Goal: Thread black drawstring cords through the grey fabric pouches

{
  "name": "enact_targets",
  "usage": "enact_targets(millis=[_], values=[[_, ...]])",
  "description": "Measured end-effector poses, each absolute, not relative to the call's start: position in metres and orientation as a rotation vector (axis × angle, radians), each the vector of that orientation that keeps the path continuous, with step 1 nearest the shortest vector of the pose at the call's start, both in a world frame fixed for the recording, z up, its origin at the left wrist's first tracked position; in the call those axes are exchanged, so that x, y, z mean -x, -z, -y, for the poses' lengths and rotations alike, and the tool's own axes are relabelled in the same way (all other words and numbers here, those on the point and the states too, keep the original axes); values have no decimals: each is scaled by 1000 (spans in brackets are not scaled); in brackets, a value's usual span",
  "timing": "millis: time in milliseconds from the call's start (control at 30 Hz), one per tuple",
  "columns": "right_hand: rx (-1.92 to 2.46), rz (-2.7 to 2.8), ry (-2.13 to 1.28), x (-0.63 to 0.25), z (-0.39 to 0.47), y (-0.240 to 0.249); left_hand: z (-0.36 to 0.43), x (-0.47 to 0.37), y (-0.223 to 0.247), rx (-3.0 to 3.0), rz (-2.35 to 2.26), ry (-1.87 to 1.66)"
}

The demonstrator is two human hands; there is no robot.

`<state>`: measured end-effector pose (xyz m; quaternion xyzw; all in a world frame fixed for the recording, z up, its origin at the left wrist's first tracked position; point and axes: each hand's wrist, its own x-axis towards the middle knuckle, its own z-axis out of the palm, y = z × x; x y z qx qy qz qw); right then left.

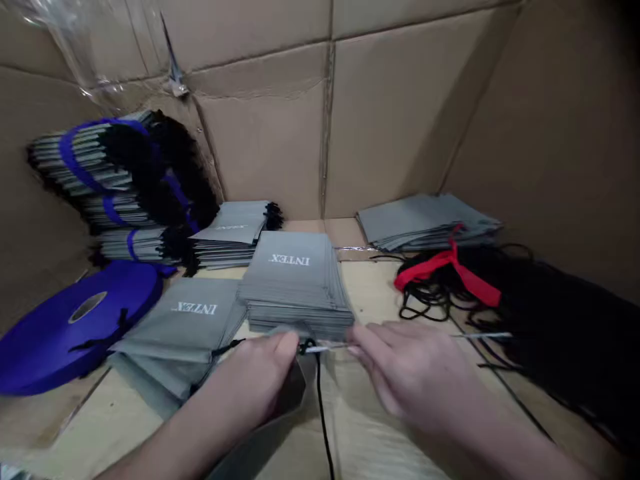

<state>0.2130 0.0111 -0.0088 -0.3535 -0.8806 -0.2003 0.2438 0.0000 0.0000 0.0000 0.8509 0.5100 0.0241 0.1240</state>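
Observation:
My left hand (260,373) is closed on a grey fabric pouch (265,440) that hangs below it. In my right hand (405,367) is a thin metal rod (483,335), whose end reaches the pouch's top edge by my left thumb. A black cord (323,407) hangs from that spot, looped near the rod's tip. Just beyond my hands stands a stack of grey INTEX pouches (290,280). More grey pouches with INTEX print (190,313) lie left of my left hand, with black cord at their edge.
At left are a blue ribbon roll (115,293) and blue-banded pouch bundles (95,160). A smaller pouch stack (233,223) stands behind. To the right lie a heap of black cords (560,320) with a red tie (450,270) and flat grey pieces (425,220). Cardboard walls (400,107) enclose the table.

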Motion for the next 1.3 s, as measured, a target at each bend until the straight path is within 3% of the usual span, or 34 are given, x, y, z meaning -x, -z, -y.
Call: enact_targets(millis=[367, 700, 1033, 1300], values=[[842, 2352, 503, -201, -6, 34, 8, -24, 3, -2631, -1307, 2], [693, 2397, 729, -271, -41, -25, 14, 14, -20, -2406, -1306, -371], [694, 2417, 733, -245, -31, -5, 1, -14, -26, -2497, -1168, -185], [673, 2381, 541, -268, -43, -8, -17, -7, -29, -2090, -1027, -272]])
